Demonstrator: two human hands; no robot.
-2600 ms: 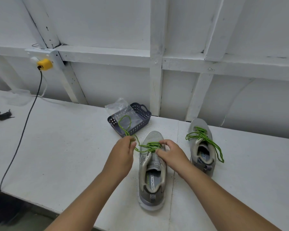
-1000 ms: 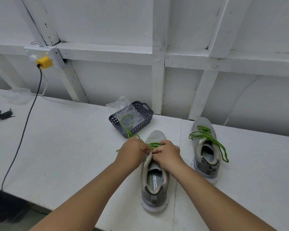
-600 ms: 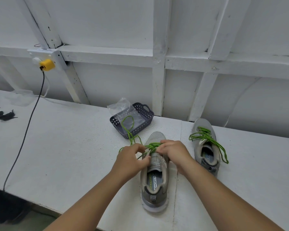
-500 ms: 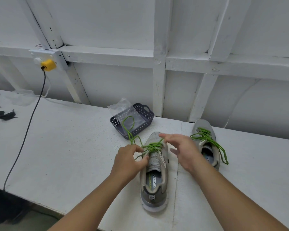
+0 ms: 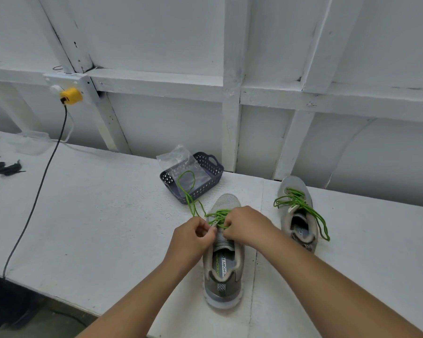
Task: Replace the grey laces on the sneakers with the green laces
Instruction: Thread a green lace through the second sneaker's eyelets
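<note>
The green lace (image 5: 218,217) is pinched by your left hand (image 5: 193,236) and right hand (image 5: 246,226) over the near grey sneaker (image 5: 224,254); its tail loops left into the basket (image 5: 206,178) behind that sneaker. The second sneaker (image 5: 299,215), green-laced, stands to the right.

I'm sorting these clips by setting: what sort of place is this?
Probably a workshop or shed rather than a living room: a long white bench runs along a bare painted wall with exposed framing, and a black cable hangs from a yellow plug on the wall.
</note>
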